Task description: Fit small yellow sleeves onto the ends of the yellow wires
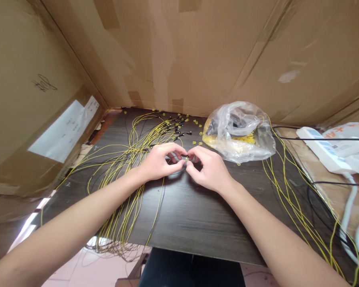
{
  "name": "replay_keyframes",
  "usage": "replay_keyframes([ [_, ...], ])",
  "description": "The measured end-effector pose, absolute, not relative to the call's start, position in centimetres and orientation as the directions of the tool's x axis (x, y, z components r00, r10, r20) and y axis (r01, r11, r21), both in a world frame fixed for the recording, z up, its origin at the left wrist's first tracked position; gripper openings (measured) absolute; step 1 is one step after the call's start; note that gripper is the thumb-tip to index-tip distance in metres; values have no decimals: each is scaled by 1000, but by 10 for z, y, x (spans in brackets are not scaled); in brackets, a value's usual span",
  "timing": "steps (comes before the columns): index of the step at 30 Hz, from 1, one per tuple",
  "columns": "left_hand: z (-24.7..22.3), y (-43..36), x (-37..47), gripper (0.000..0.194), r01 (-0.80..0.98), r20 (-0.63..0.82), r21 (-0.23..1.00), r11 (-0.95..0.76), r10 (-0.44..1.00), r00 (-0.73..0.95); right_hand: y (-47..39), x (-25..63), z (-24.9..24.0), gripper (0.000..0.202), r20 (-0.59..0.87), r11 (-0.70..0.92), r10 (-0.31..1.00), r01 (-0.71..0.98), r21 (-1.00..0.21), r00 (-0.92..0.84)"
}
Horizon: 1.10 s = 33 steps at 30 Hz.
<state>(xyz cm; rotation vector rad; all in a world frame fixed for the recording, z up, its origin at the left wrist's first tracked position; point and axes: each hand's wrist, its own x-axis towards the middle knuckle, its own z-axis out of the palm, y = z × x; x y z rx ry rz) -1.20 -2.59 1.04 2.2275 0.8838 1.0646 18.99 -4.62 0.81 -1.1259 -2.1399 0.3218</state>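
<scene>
My left hand (163, 160) and my right hand (208, 168) meet fingertip to fingertip over the middle of the dark table (185, 215). Pinched between them is a small yellow piece (186, 159), with a thin dark wire end at the left fingertips. Both hands are closed on these; the fingers hide most of the contact. Beside and beneath my left hand spreads a bundle of yellow wires (131, 159) with black ends. Several loose small yellow pieces (200, 143) lie behind the hands.
A clear plastic bag (239, 131) with yellow contents stands behind my right hand. More yellow wires (284, 195) run down the right side, near a white power strip (324, 149) and cables. Cardboard walls (173, 52) enclose the back and left.
</scene>
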Motion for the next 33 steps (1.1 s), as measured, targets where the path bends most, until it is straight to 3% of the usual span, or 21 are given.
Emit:
replay_keyframes([
  [4, 12, -26, -13, 16, 347, 484, 638, -688, 708, 513, -46, 193, 9, 13, 438, 628, 765, 698, -344, -472],
  [11, 10, -25, -13, 16, 341, 465, 635, -694, 695, 548, -45, 195, 9, 16, 411, 653, 740, 716, -247, -533],
  [33, 11, -24, -15, 16, 382, 488, 572, -726, 676, 553, -45, 194, 4, 18, 415, 645, 747, 718, -261, -520],
])
